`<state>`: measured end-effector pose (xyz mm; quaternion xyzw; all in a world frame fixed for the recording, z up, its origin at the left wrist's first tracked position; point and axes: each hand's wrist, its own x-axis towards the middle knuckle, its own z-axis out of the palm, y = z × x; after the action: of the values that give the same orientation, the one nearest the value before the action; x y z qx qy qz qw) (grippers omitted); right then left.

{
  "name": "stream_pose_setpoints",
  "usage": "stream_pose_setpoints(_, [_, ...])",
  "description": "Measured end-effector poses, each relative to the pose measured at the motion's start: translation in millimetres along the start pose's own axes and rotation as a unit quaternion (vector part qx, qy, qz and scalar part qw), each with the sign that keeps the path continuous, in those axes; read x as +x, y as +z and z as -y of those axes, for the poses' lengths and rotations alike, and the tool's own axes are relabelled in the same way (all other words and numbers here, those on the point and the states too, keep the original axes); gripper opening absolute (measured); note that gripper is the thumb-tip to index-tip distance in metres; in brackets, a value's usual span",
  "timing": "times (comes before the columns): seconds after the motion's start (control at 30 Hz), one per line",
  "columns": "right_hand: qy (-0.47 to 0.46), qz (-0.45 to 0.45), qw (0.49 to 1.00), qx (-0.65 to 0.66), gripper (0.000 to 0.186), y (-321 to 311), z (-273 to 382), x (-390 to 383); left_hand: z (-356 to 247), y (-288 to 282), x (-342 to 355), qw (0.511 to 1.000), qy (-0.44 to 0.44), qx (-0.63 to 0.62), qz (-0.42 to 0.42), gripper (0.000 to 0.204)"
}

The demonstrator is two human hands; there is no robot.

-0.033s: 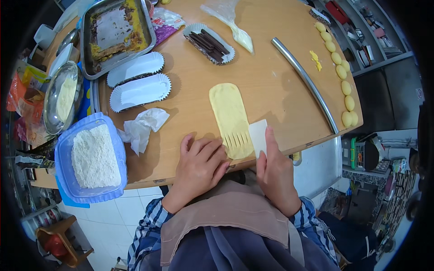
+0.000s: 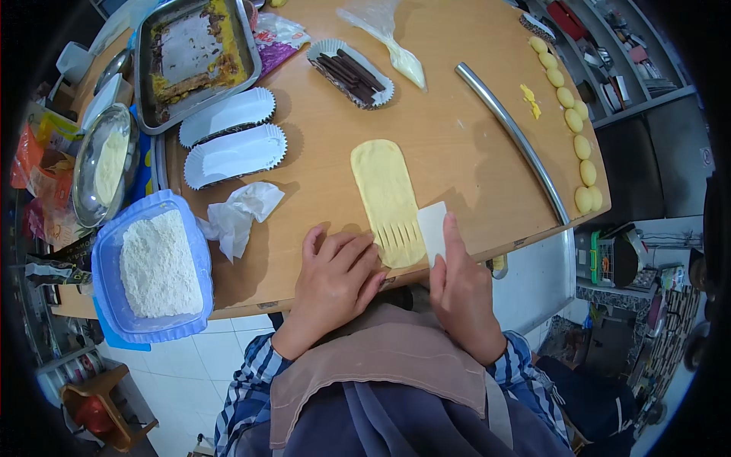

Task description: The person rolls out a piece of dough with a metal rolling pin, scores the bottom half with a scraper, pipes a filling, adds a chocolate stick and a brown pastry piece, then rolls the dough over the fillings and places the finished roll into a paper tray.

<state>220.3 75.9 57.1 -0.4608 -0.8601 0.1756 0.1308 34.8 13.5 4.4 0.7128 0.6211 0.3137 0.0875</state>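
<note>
A flattened strip of yellow dough [image 2: 387, 190] lies lengthwise on the wooden table [image 2: 472, 167]. Its near end is cut into several narrow slits. My right hand [image 2: 461, 293] grips a white plastic scraper [image 2: 432, 228] and holds it upright against the right side of the slit end. My left hand [image 2: 335, 282] rests flat on the table just left of that end, its fingertips touching the dough's edge and nothing held in it.
A blue tub [image 2: 199, 282] of flour stands at the near left beside crumpled tissue [image 2: 240, 213]. Two empty white paper cases [image 2: 236, 156], a case of chocolate sticks [image 2: 352, 72], a metal tray [image 2: 145, 84], a piping bag [image 2: 388, 38], a metal rod [image 2: 510, 129] and dough balls [image 2: 575, 129] lie farther out.
</note>
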Motion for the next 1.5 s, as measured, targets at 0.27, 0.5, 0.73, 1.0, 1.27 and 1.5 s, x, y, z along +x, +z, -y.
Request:
stream_pose_setpoints(0.27, [0.025, 0.013, 1.000, 0.002, 0.059, -5.3, 0.6, -1.0, 0.1, -0.3, 0.0, 1.000, 0.009, -0.006, -0.006, 0.036])
stream_pose_setpoints(0.5, [0.049, -0.047, 0.994, 0.081, 0.060, -29.7, -23.9, -8.4, 2.7, -0.5, -3.2, 0.999, 0.024, -0.018, -0.026, 0.034])
stream_pose_setpoints(0.73, [0.099, -0.143, 0.980, 0.099, 0.059, -29.0, -58.4, 6.6, 1.6, 1.8, -2.5, 1.000, 0.014, -0.005, -0.025, 0.031])
stream_pose_setpoints(1.0, [0.087, -0.240, 0.943, 0.213, 0.062, -22.9, -134.1, 39.8, 0.7, 2.1, -1.1, 0.998, -0.009, -0.010, -0.060, 0.025])
stream_pose_setpoints(1.27, [0.145, -0.241, 0.958, -0.061, 0.055, -10.3, -166.9, 56.4, 1.2, 0.3, -2.5, 0.995, -0.044, -0.002, -0.084, 0.025])
stream_pose_setpoints(1.5, [0.094, -0.273, 0.954, -0.083, 0.041, -16.3, -145.6, 50.2, 1.1, -0.8, 4.2, 0.994, -0.055, -0.006, -0.092, 0.028])
